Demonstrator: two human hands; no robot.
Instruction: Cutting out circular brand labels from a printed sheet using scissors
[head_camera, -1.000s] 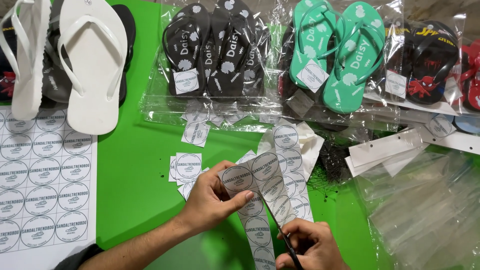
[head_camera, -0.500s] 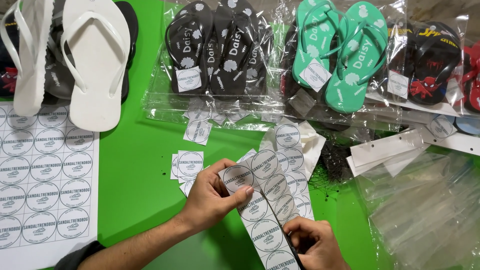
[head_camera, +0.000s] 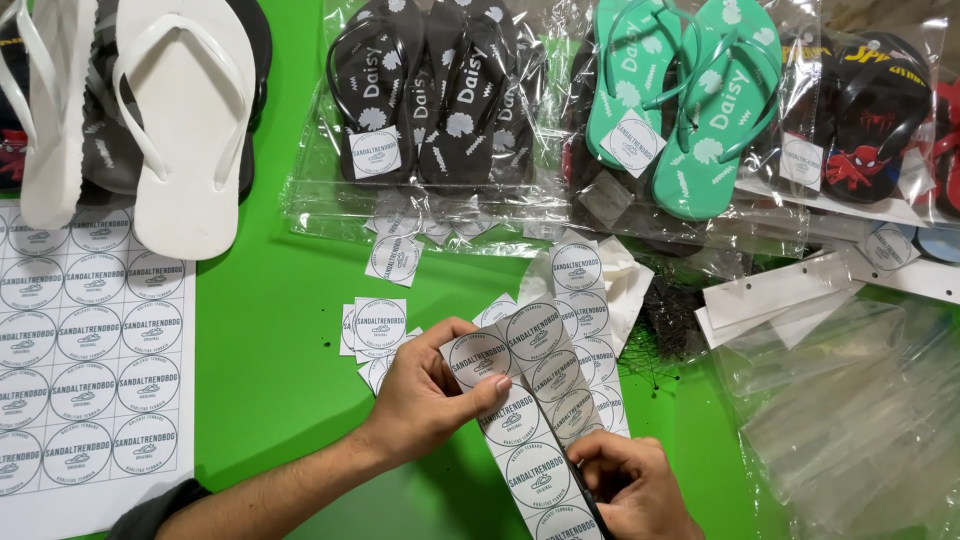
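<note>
The left hand (head_camera: 430, 395) is pinching the upper end of a strip of round labels (head_camera: 520, 420). Below it, the right hand (head_camera: 635, 485) is curling closed around something dark, mostly hidden and cut off by the frame edge.

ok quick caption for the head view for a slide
Left hand and right hand hold a label strip over a green table, bagged flip-flops behind.

I am at a small footwear packing bench: clear plastic bags of black flip-flops (head_camera: 440, 95) and teal flip-flops (head_camera: 680, 100) lie on the green tabletop (head_camera: 270, 330), beside loose white rubber sandals (head_camera: 185, 120) and a printed sheet of round labels (head_camera: 85, 350).
</note>
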